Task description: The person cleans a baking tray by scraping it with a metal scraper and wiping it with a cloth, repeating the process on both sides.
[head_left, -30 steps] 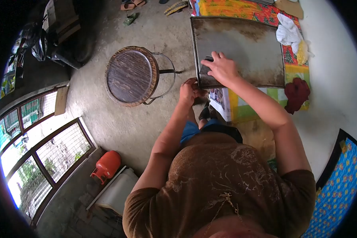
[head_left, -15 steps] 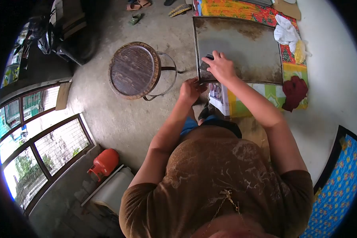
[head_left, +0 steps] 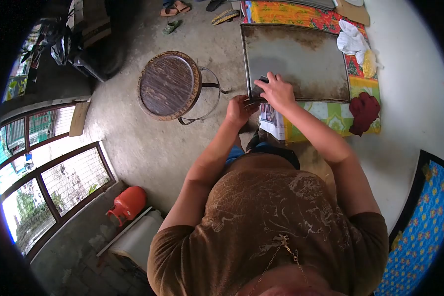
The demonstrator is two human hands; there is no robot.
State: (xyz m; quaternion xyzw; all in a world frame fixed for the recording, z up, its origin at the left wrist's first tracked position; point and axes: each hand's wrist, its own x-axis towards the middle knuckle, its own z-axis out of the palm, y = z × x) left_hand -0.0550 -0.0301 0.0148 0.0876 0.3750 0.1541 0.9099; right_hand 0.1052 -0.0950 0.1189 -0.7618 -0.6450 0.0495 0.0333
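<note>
At the near left corner of the metal tray (head_left: 301, 59) | my right hand (head_left: 277, 92) is pressing a dark scraper (head_left: 259, 85) flat on it, fingers closed over it | my left hand (head_left: 240, 110) is gripping the tray's near edge | round stool (head_left: 168, 85) is standing just left.

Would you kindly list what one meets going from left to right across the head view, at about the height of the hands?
Window grille → round stool → left hand → right hand → red cloth.

Stained, matt metal tray (head_left: 301, 54); worn wooden stool top (head_left: 168, 85).
</note>
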